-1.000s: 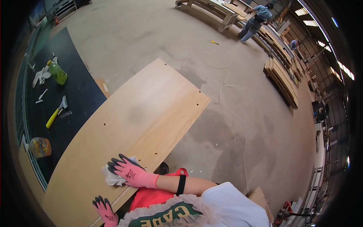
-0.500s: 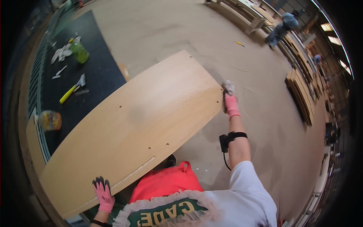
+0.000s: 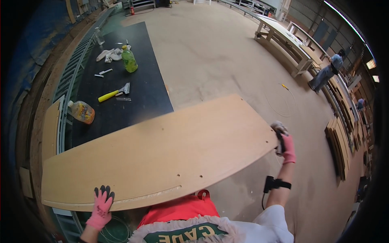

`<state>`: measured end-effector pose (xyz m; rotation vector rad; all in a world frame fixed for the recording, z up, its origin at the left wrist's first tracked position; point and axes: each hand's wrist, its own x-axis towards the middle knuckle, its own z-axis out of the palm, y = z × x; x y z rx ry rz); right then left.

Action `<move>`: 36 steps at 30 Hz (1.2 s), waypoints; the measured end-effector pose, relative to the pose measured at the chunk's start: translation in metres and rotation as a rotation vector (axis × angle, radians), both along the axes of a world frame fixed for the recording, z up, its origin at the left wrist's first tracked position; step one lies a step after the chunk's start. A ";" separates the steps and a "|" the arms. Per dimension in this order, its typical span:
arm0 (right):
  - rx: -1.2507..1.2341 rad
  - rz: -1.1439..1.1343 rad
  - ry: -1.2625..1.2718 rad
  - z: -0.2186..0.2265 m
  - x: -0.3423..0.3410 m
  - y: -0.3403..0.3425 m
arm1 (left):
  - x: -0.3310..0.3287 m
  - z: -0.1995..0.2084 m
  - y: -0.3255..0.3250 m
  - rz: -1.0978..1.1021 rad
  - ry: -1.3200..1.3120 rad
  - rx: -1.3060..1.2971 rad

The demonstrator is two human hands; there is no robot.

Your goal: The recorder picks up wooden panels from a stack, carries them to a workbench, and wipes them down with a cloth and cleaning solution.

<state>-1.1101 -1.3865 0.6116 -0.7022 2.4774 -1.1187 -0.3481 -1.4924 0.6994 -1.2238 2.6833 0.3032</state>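
A long pale wooden panel (image 3: 162,154) with several small holes and a groove near its front edge stretches across in front of me. My left hand (image 3: 102,205), in a pink glove with black fingertips, rests on the panel's near edge at the left, fingers spread. At the far right end, my right hand (image 3: 287,146) in the same kind of glove closes around a crumpled whitish rag (image 3: 279,126), held against the panel's end edge. The fingers of that hand are partly hidden by the rag.
The black tabletop (image 3: 121,89) on the left bears a yellow-handled scraper (image 3: 109,95), a green bottle (image 3: 129,60), an orange-liquid bottle (image 3: 82,112), white cloths (image 3: 109,54) and markers (image 3: 106,71). Stacked boards (image 3: 337,146) and another person (image 3: 327,72) are at the right.
The view has turned, so the table and panel appear farther right and lower. The panel lies more level across the picture. Both hands stay at its edges, the right one with the rag.
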 end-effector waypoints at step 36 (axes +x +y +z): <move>-0.097 -0.128 0.487 -0.043 0.278 -0.211 | -0.031 0.050 -0.377 0.338 0.365 -0.187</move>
